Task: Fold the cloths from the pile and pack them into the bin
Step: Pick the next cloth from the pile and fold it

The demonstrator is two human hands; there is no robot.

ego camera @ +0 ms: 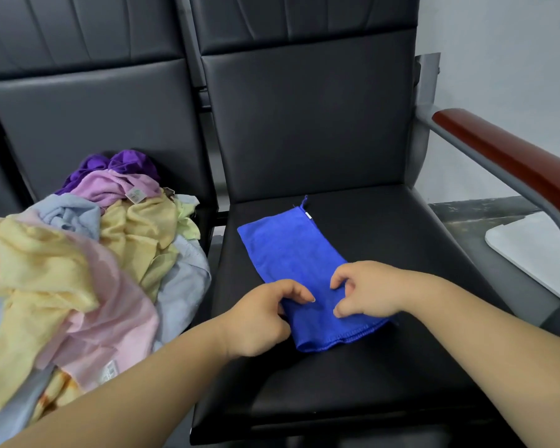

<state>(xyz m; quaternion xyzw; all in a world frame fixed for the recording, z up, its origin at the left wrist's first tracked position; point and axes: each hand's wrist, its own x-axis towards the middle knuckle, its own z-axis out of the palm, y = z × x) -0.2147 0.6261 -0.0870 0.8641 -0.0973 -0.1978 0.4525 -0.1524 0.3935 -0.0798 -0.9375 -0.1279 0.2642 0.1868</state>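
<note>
Two hands work on one blue cloth (291, 253), which lies on the right seat of a black padded bench (353, 383). The cloth is folded into a long strip that runs from the far middle of the seat back toward the person, its near end close to the seat's front half. A small tag and a loose thread show at its far corner.

The left hand (259, 321) sits at the strip's near left edge. Its fingers (299, 294) are curled and clamped on that edge, one of them lying on top of the fabric. The right hand (366, 292) rests on the near right part of the strip with its fingers (338, 281) bent. Two fingertips touch the cloth with a gap between them; I cannot tell whether they pinch up fabric or only press on it. The two hands are near each other, not touching.

The pile (78, 253) of loose cloths fills the left seat. It is yellow, pink, pale blue, lilac and purple, all crumpled, and apart from the blue one. Its right edge comes near the gap between the seats.

On the right, a red-brown armrest (505, 163) sits on a grey frame. Past it, a flat white thing (530, 247) lies low on the floor, only part of it in view.
</note>
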